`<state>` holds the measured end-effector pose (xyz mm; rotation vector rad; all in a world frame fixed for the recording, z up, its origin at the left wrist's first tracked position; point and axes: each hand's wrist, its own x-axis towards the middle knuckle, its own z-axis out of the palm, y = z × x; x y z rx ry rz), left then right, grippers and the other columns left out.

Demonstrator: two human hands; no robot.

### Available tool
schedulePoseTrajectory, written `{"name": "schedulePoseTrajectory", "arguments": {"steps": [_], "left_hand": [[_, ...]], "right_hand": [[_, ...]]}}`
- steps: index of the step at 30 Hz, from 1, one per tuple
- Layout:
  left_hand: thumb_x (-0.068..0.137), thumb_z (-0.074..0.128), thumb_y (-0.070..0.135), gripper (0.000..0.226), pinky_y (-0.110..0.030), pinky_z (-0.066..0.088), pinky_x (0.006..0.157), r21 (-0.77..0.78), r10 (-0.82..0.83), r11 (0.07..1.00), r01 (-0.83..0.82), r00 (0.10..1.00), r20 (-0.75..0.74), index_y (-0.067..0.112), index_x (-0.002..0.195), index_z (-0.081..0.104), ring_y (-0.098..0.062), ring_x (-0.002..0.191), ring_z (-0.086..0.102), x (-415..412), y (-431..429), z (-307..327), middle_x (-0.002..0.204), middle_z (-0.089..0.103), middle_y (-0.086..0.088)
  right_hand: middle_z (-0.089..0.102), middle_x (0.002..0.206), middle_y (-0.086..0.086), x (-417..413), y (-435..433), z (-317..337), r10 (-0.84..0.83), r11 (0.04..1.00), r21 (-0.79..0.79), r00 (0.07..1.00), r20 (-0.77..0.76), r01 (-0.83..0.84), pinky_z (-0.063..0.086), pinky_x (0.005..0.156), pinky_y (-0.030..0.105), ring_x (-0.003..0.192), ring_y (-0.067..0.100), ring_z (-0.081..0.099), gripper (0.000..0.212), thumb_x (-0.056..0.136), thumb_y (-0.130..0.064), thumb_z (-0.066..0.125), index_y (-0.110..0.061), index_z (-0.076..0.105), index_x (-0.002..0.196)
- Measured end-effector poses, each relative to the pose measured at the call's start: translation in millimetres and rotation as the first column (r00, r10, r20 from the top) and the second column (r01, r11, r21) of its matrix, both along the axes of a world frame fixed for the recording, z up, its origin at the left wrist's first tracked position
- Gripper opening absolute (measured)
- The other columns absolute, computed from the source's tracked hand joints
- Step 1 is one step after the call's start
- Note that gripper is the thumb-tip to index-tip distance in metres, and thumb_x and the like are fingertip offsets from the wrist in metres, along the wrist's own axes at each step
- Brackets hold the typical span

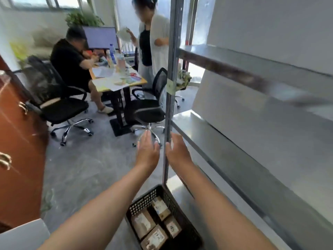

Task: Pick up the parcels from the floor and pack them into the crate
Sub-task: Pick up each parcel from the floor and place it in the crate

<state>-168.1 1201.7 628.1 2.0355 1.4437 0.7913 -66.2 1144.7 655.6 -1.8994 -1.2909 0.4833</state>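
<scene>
A black perforated crate (144,201) stands on the floor at the bottom centre, beside the shelf post. Several brown cardboard parcels (144,223) with white labels lie inside it. Both my arms stretch forward above the crate. My left hand (148,153) is held flat with fingers apart and holds nothing. My right hand (177,151) is also empty, its fingers spread, close to the metal post (171,98) of the shelf. No parcel shows on the visible floor.
A metal shelf rack (252,134) fills the right side. A brown cabinet (19,145) stands at the left. Ahead are two black office chairs (147,107), a desk (117,80), a seated person (70,64) and a standing person (151,44). Grey floor (86,163) lies between.
</scene>
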Motion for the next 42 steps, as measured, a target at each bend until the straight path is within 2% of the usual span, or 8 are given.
{"name": "schedulePoseTrajectory", "arguments": {"steps": [4,7,11,21,28,31,36,42], "left_hand": [[0.102,0.03,0.029,0.06,-0.037,0.001,0.123,0.293,-0.144,0.945,0.147,0.989,-0.031,0.009,0.155,0.012,-0.015,0.151,0.005,4.1,-17.2,72.5,0.163,0.009,-0.005],[0.102,0.022,0.034,0.061,-0.037,-0.003,0.123,0.441,-0.254,0.843,0.307,0.951,-0.176,0.013,0.156,0.003,-0.01,0.15,-0.007,0.1,-38.8,100.4,0.164,-0.003,0.0],[0.094,0.01,0.035,0.066,-0.043,0.006,0.123,0.555,-0.38,0.65,0.519,0.854,-0.354,0.009,0.155,0.007,-0.017,0.151,0.0,9.6,-82.0,120.7,0.163,0.003,-0.004],[0.1,0.01,0.045,0.065,-0.043,0.003,0.123,0.554,-0.675,0.393,0.734,0.639,-0.367,0.013,0.156,0.0,-0.013,0.151,-0.004,56.0,-271.6,136.0,0.164,-0.002,-0.002],[0.103,0.013,0.04,0.062,-0.042,-0.002,0.123,0.543,-0.804,0.233,0.807,0.474,-0.359,0.012,0.156,-0.003,-0.013,0.15,-0.01,100.4,-496.0,139.8,0.164,-0.009,-0.002],[0.102,0.011,0.039,0.062,-0.042,-0.002,0.123,0.538,-0.864,0.102,0.836,0.343,-0.368,0.01,0.156,-0.001,-0.015,0.151,-0.006,108.5,-613.8,135.8,0.164,-0.006,-0.003],[0.104,0.017,0.036,0.06,-0.043,-0.001,0.123,0.508,-0.933,-0.052,0.86,0.14,-0.333,0.01,0.156,0.002,-0.015,0.151,-0.002,104.1,-795.3,115.0,0.164,-0.001,-0.004],[0.104,0.025,0.031,0.058,-0.043,-0.003,0.122,0.468,-0.934,-0.298,0.832,-0.154,-0.321,0.009,0.155,0.008,-0.016,0.151,0.003,79.8,-959.0,90.8,0.164,0.006,-0.005]], "right_hand": [[0.036,0.153,0.005,-0.8,-16.3,85.8,-0.139,0.975,0.197,0.969,0.205,0.098,0.025,0.116,0.031,0.141,0.022,0.033,0.05,0.099,-0.02,0.046,-0.013,0.035,0.147],[0.028,0.158,0.002,-12.6,-51.0,117.2,-0.291,0.925,0.33,0.907,0.304,0.186,0.018,0.122,0.036,0.147,0.018,0.023,0.051,0.101,-0.025,0.044,-0.018,0.031,0.15],[0.02,0.161,0.001,-18.9,-112.8,124.3,-0.428,0.89,0.345,0.804,0.412,0.297,0.003,0.123,0.038,0.151,0.014,0.009,0.056,0.102,-0.026,0.041,-0.018,0.022,0.153],[0.011,0.164,0.002,15.0,-353.9,122.5,-0.656,0.723,0.215,0.556,0.511,0.656,-0.004,0.123,0.041,0.151,0.013,-0.002,0.058,0.103,-0.027,0.032,-0.012,0.014,0.156],[0.006,0.165,-0.001,7.3,-568.2,126.9,-0.769,0.552,0.221,0.387,0.509,0.804,-0.005,0.123,0.04,0.151,0.011,-0.005,0.057,0.105,-0.028,0.031,-0.014,0.01,0.156],[0.005,0.165,-0.002,-7.2,-686.6,117.7,-0.82,0.429,0.235,0.267,0.507,0.872,-0.006,0.122,0.038,0.151,0.01,-0.005,0.057,0.105,-0.028,0.031,-0.016,0.01,0.156],[0.009,0.164,0.002,-55.9,-889.0,103.0,-0.875,0.12,0.229,-0.007,0.485,0.966,-0.003,0.122,0.04,0.151,0.014,-0.001,0.059,0.103,-0.027,0.034,-0.012,0.013,0.156],[0.014,0.163,0.004,-125.9,-1051.9,75.2,-0.846,-0.236,0.133,-0.271,0.46,0.963,0.003,0.122,0.046,0.151,0.016,0.005,0.059,0.102,-0.027,0.036,-0.01,0.018,0.155]]}}
